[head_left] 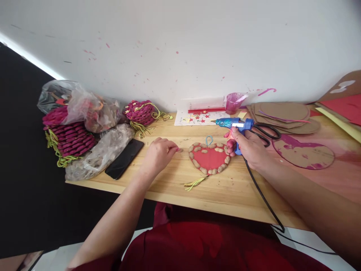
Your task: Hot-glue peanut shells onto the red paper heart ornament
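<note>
My right hand (249, 146) is wrapped round the handle of a blue glue gun (229, 123), its nozzle pointing left. Between thumb and fingertips, my left hand (161, 153) pinches a small tan peanut (180, 150), left of a red heart (207, 160). The heart lies flat on the table, edged with peanuts in their shells, several more sitting inside its upper edge. At its top is a light-blue loop (209, 140). A yellow-green tassel (195, 183) hangs from its bottom tip onto the wood.
A black phone (125, 159), plastic bags (100, 154) and magenta bundles (70, 137) with yellow cords lie left. Behind are a paper with star stickers (203, 117) and a pink cup (234, 102). Cardboard ovals (282, 113) and black scissors (266, 132) lie right; the gun's cord (261, 192) runs off the edge.
</note>
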A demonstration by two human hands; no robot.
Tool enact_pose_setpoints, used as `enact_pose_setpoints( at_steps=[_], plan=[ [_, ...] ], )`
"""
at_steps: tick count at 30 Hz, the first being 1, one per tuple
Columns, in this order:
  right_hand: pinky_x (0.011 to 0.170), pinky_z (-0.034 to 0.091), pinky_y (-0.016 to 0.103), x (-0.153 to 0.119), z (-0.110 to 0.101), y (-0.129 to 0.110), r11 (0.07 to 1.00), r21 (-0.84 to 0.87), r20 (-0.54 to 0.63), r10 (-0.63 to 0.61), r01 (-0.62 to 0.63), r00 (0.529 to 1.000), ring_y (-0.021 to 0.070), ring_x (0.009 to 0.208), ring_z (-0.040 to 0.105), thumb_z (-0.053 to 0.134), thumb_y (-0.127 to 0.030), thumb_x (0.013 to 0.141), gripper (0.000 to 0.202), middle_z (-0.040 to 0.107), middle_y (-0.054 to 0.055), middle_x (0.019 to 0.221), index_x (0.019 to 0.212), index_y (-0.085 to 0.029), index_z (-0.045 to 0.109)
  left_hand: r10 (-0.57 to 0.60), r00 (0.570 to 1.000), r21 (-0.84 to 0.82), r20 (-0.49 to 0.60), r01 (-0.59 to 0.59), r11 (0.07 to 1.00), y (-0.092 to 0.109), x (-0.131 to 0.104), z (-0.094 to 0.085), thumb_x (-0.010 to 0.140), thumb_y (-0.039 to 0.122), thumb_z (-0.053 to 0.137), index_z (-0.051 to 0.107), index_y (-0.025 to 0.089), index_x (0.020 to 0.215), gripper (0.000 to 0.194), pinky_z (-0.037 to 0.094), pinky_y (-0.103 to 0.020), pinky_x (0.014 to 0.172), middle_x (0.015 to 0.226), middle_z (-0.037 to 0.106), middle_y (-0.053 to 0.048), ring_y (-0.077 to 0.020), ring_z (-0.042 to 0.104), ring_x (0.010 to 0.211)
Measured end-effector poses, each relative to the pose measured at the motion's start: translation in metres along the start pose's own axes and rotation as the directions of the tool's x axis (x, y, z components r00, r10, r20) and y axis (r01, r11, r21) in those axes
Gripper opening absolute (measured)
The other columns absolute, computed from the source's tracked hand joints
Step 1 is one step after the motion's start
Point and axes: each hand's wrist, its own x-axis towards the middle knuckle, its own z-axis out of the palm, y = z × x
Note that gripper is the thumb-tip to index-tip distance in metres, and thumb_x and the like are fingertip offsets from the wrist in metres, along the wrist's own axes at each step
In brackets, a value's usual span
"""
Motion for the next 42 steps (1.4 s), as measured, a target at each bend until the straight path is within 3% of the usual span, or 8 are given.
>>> enact_pose_setpoints(
  at_steps=[3,8,11,17,24,30,35,42],
  plan=[
    [0.040,0.047,0.024,0.000,0.000,0.000,1.000,-0.008,-0.009,0.000,0.000,1.000,0.0132,0.046,0.058,0.074,-0.075,0.076,0.054,0.060,-0.002,0.058,0.083,-0.023,0.062,-0.035,0.999,0.025,-0.031,0.036,0.999,-0.003,0.006,-0.005,0.093,0.031,0.071,0.075,0.019,0.070,0.026,0.049,-0.035,0.075,0.070,0.071,-0.005,-0.0209,0.063,0.073],
    [0.041,0.047,0.023,-0.002,0.001,-0.001,1.000,-0.022,-0.023,0.014,-0.015,1.000,0.0124,0.047,0.059,0.073,-0.070,0.082,0.050,0.060,-0.001,0.059,0.085,-0.021,0.062,0.009,0.997,-0.072,-0.080,-0.014,0.997,-0.013,0.006,-0.002,0.094,0.017,0.061,0.078,0.021,0.114,0.026,0.050,-0.032,0.080,0.096,0.076,-0.006,-0.0197,0.067,0.087],
    [0.043,0.047,0.023,-0.003,0.001,-0.002,0.999,-0.030,-0.028,0.025,-0.026,0.999,0.0123,0.047,0.058,0.071,-0.066,0.086,0.046,0.060,0.000,0.060,0.085,-0.021,0.062,-0.013,0.998,-0.040,-0.059,0.011,0.999,-0.011,0.004,-0.001,0.094,0.024,0.065,0.079,0.019,0.092,0.016,0.046,-0.031,0.072,0.082,0.075,-0.005,-0.0192,0.064,0.077],
    [0.042,0.045,0.023,-0.003,0.001,-0.002,0.999,-0.037,-0.032,0.030,-0.031,0.999,0.0121,0.047,0.058,0.069,-0.062,0.089,0.043,0.060,0.000,0.060,0.085,-0.020,0.061,-0.070,0.997,0.030,-0.031,0.071,0.997,-0.004,0.004,-0.006,0.099,0.039,0.059,0.059,0.019,0.055,0.049,0.034,-0.029,0.059,0.057,0.061,-0.002,-0.0150,0.053,0.058],
    [0.042,0.045,0.023,-0.003,0.000,-0.002,0.999,-0.040,-0.028,0.034,-0.035,0.999,0.0120,0.047,0.058,0.069,-0.062,0.090,0.042,0.060,0.000,0.060,0.085,-0.020,0.061,-0.040,0.998,-0.097,-0.041,0.036,0.995,-0.014,0.003,-0.002,0.096,0.021,0.051,0.076,0.017,0.085,0.028,0.045,-0.029,0.072,0.079,0.075,-0.006,-0.0189,0.066,0.076],
    [0.043,0.046,0.023,-0.003,0.000,-0.003,0.998,-0.044,-0.033,0.039,-0.040,0.999,0.0120,0.047,0.058,0.070,-0.064,0.088,0.044,0.060,-0.001,0.060,0.086,-0.020,0.062,-0.086,0.996,0.022,-0.038,0.087,0.996,-0.007,0.001,-0.006,0.100,0.040,0.055,0.062,0.018,0.057,0.049,0.037,-0.029,0.060,0.058,0.062,-0.003,-0.0160,0.055,0.059],
    [0.043,0.047,0.024,-0.003,0.001,-0.003,0.999,-0.042,-0.030,0.032,-0.033,0.999,0.0126,0.048,0.058,0.072,-0.066,0.086,0.046,0.060,-0.001,0.060,0.086,-0.021,0.063,0.040,0.999,-0.089,0.003,-0.039,0.995,-0.007,0.003,0.000,0.091,0.018,0.066,0.076,0.018,0.087,0.011,0.048,-0.030,0.073,0.082,0.074,-0.005,-0.0184,0.064,0.076],
    [0.042,0.046,0.027,-0.001,0.000,0.000,0.998,-0.053,-0.021,0.029,-0.030,0.999,0.0141,0.047,0.057,0.073,-0.072,0.080,0.048,0.060,-0.001,0.059,0.082,-0.024,0.064,0.143,0.988,-0.012,0.052,-0.142,0.990,-0.005,0.010,0.009,0.090,0.011,0.069,0.078,0.020,0.087,0.013,0.051,-0.035,0.080,0.083,0.074,-0.005,-0.0226,0.065,0.087]
  ],
)
